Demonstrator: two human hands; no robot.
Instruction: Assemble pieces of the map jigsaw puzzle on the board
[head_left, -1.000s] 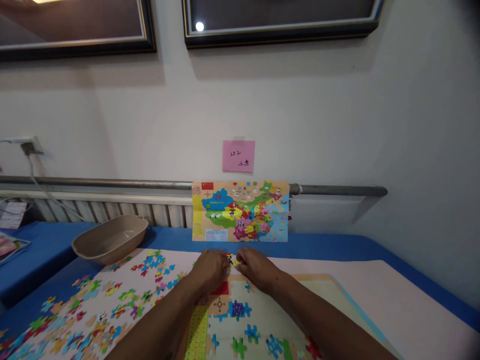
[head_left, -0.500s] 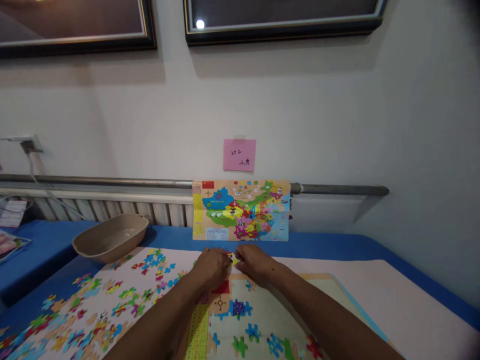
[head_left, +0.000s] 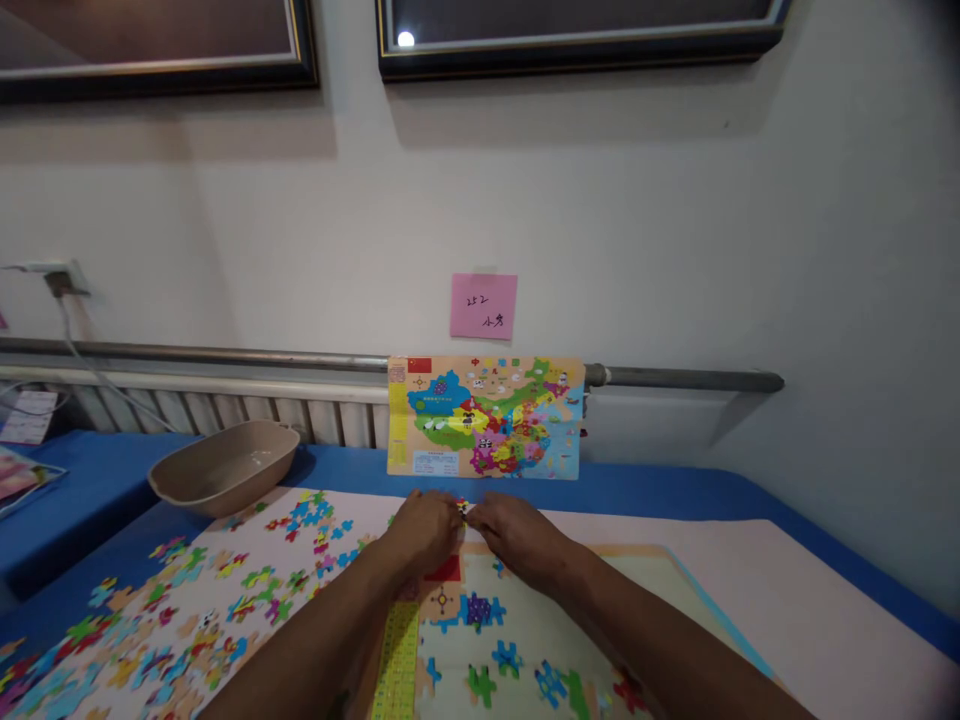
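My left hand (head_left: 427, 528) and my right hand (head_left: 521, 536) are close together above the top edge of the puzzle board (head_left: 645, 585). Between their fingertips are small jigsaw pieces (head_left: 463, 512) with yellow, red and black-and-white print, pinched from both sides. My fingers cover most of them, so I cannot tell how they fit together. Below my hands, the board bears a joined corner with a red flag (head_left: 444, 570) and a compass mark, a yellow strip (head_left: 397, 650) down the left side, and several blue and green pieces (head_left: 508, 657).
Many loose jigsaw pieces (head_left: 202, 620) are scattered at the left on the pale sheet. A beige basin (head_left: 225, 470) stands behind them on the blue table cover (head_left: 652, 490). A printed map picture (head_left: 486, 418) hangs on the pipe, under a pink note (head_left: 484, 306).
My hands have come slightly closer together, and less of the pieces between my fingertips shows. The whole view has shifted a little. The pieces on the board have stayed where they were.
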